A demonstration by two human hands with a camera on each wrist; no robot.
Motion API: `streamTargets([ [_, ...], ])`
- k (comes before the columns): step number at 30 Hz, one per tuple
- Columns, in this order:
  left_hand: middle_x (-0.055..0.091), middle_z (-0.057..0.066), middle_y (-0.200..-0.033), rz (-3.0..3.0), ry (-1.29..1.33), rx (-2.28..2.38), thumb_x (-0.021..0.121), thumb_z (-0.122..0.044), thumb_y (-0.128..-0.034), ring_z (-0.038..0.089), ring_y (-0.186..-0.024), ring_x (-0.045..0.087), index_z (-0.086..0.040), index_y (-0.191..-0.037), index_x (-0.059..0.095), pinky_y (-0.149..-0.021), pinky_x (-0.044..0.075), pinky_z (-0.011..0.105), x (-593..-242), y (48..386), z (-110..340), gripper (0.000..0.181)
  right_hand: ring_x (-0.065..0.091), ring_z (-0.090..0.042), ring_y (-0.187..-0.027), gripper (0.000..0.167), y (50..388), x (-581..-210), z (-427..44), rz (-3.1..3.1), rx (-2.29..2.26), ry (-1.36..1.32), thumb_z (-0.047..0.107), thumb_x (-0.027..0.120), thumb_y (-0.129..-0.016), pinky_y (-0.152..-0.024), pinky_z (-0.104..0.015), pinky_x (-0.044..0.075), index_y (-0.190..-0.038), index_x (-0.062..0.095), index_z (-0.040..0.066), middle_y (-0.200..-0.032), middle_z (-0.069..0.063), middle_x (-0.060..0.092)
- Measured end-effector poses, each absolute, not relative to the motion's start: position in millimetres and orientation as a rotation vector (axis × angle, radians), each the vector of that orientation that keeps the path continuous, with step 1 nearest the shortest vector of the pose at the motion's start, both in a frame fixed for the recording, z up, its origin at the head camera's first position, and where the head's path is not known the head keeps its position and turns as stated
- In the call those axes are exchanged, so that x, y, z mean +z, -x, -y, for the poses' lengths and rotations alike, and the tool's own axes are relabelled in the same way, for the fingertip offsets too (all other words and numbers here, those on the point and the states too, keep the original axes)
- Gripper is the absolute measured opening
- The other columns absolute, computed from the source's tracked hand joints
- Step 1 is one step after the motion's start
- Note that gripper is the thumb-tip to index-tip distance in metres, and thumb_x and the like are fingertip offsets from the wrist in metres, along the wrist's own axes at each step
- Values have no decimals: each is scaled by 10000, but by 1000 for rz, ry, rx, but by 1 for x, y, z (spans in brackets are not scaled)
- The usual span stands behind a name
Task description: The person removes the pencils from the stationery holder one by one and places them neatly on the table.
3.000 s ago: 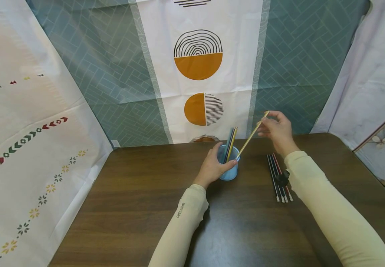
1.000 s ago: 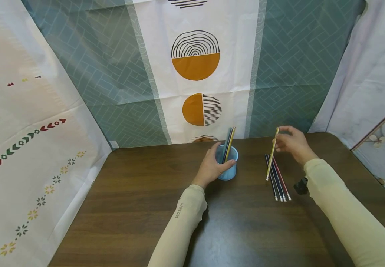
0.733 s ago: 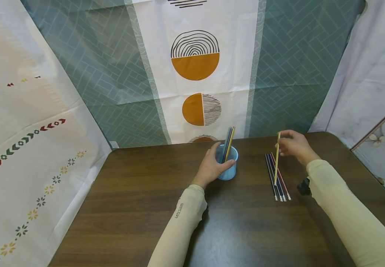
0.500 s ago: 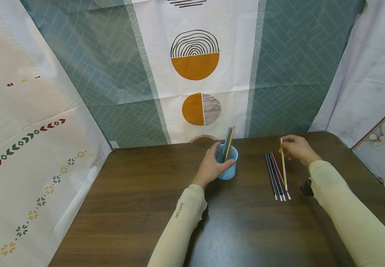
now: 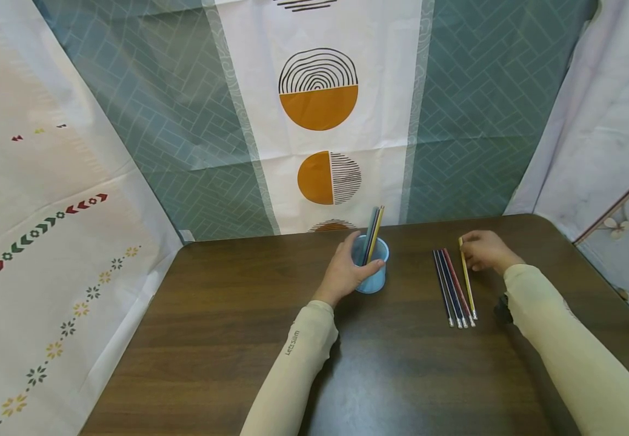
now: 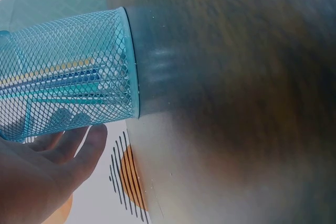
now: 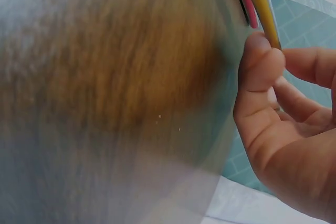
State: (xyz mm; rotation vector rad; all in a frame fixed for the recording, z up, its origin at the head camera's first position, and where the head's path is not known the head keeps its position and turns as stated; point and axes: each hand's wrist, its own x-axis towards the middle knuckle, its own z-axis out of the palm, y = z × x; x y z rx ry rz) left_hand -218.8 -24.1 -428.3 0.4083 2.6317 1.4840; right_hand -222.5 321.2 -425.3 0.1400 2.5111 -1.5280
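Observation:
My left hand (image 5: 344, 272) holds the blue mesh pencil cup (image 5: 371, 283), thumb at the near rim and fingers around the left side. A few pencils (image 5: 374, 233), one of them yellow, lean inside it; the left wrist view shows them through the mesh (image 6: 79, 74). At the right, my right hand (image 5: 486, 251) pinches the far end of a yellow pencil (image 5: 468, 284) between thumb and finger. Its eraser end is low at the table, just right of a red pencil (image 5: 455, 281). Beside that lie several dark pencils (image 5: 445, 287), roughly parallel, eraser ends toward me.
All of this is on a dark brown wooden table (image 5: 227, 339). A patterned green and white cloth (image 5: 194, 121) hangs behind its back edge. White cloths hang at the left (image 5: 36, 181) and right (image 5: 609, 121).
The right hand has drawn the yellow pencil out of the cup, carried it right over the row, and lowered it to the row's right side. The left hand has stayed on the cup.

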Motion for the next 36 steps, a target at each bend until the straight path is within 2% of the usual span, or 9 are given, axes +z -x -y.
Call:
streamTargets([
  [7, 449, 78, -1426, -2633, -419, 1485, 783, -560, -816, 298, -1185, 496, -259, -1565, 346, -991, 448, 548, -427, 218, 24, 918, 604, -165, -637, 463, 225, -429, -316, -2522, -1447, -162, 25, 486, -941, -566, -315, 545, -1324, 394, -218, -847, -136, 592],
  [16, 444, 79, -1437, -2630, -430, 1487, 777, -567, -819, 300, -1194, 495, -260, -1565, 344, -994, 444, 557, -427, 217, 23, 916, 550, -163, -570, 468, 231, -433, -313, -2714, -1238, -147, 62, 507, -886, -518, -319, 497, -1251, 507, -231, -722, -95, 600],
  [25, 445, 73, -1437, -2634, -422, 1485, 781, -562, -816, 301, -1193, 496, -281, -1560, 347, -987, 449, 558, -427, 216, 23, 905, 603, -179, -571, 417, 229, -432, -306, -2776, -1158, -189, 69, 519, -888, -532, -331, 548, -1203, 567, -200, -784, -151, 641],
  [36, 436, 68, -1443, -2641, -414, 1478, 771, -580, -818, 302, -1191, 492, -266, -1568, 336, -977, 455, 566, -428, 218, 24, 921, 622, -185, -589, 458, 230, -432, -300, -2730, -1186, -211, 39, 533, -887, -550, -339, 576, -1253, 501, -234, -826, -190, 631],
])
